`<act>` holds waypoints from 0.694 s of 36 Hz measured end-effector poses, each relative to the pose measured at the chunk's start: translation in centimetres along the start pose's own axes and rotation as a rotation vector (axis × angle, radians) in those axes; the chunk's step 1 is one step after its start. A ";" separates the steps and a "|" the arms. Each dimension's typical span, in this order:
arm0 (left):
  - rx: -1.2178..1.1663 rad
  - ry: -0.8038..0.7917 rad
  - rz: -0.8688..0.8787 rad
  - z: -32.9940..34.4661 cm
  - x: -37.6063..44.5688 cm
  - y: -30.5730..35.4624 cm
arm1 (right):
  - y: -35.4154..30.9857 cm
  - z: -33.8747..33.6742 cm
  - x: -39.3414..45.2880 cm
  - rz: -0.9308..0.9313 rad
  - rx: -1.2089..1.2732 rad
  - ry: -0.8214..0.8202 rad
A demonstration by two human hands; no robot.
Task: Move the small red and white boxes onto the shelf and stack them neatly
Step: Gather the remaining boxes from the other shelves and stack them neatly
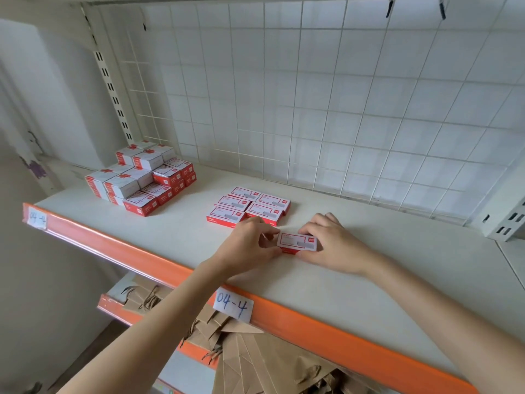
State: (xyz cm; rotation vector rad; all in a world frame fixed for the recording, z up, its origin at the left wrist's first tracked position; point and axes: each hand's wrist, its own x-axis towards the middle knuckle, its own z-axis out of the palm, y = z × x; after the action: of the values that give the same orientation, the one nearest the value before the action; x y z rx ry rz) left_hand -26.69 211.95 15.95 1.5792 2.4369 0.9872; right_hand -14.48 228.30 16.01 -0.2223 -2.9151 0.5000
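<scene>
Both the left hand [250,242] and right hand [331,242] pinched one small box [297,242] on the shelf [369,268] just before the flat group [250,207]; a careless nudge could likely skew that row.

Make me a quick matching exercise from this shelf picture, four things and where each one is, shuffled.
Things
1. tall stack of boxes
2. flat group of boxes
3. single box
4. label reading 04-4

Places
A. on the shelf's orange front edge
B. between the left hand and right hand
C. far left of the shelf
D. mid-shelf, just beyond the hands

Pairs: 1-C, 2-D, 3-B, 4-A
</scene>
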 end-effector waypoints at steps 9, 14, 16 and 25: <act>0.179 -0.046 -0.008 -5.3 -2.4 -4.1 | -4.4 1.8 3.7 -0.020 -0.028 0.123; 0.251 -0.071 0.041 -6.3 -3.4 -5.2 | -5.5 2.5 5.2 -0.006 -0.135 0.180; 0.271 -0.078 0.069 -6.3 -3.5 -5.3 | -5.7 2.8 5.4 0.004 -0.145 0.202; 0.277 -0.147 0.198 -5.8 -2.5 -5.0 | -6.4 2.6 5.1 0.031 -0.180 0.158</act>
State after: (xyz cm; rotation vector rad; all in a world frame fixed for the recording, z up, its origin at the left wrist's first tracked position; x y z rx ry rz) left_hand -31.82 205.81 17.12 1.9342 2.4353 0.5453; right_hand -20.75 222.39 16.50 -0.3156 -2.8052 0.2122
